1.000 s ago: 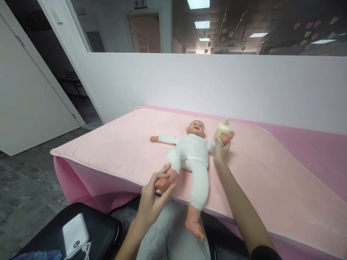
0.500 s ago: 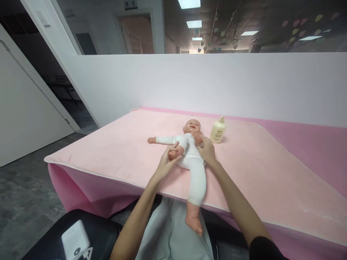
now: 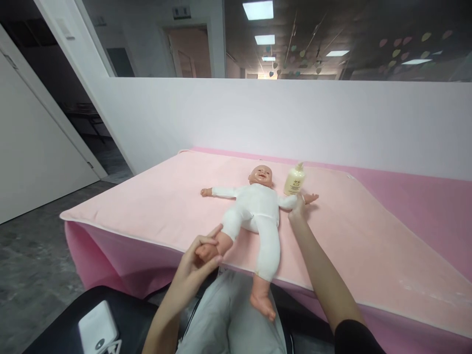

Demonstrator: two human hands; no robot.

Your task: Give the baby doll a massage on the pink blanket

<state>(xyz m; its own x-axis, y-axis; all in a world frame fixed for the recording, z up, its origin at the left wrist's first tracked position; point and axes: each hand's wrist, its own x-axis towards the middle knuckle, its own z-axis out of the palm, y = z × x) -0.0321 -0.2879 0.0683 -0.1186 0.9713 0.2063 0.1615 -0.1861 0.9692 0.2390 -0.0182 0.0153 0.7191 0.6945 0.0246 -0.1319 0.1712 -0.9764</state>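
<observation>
A baby doll [image 3: 258,201] in a white suit lies face up on the pink padded table, its head toward the wall. My left hand [image 3: 197,255] is wrapped round the doll's bare foot and lower leg at the table's front edge. The doll's other leg hangs over that edge. My right hand [image 3: 299,209] grips the doll's forearm near the wrist, and that arm is stretched out to the right. Just behind my right hand stands a pale yellow pump bottle [image 3: 294,180]. The doll's other arm reaches out to the left, untouched.
The pink table [image 3: 147,201] meets a white wall [image 3: 258,118] at the back. A black chair [image 3: 55,319] holding a white device with a cable [image 3: 98,327] is at the lower left. My lap is below the front edge.
My left hand has come down and toward me with the doll's foot, straightening the bent leg. My right hand has moved right, and the doll's arm has gone from across its chest to outstretched.
</observation>
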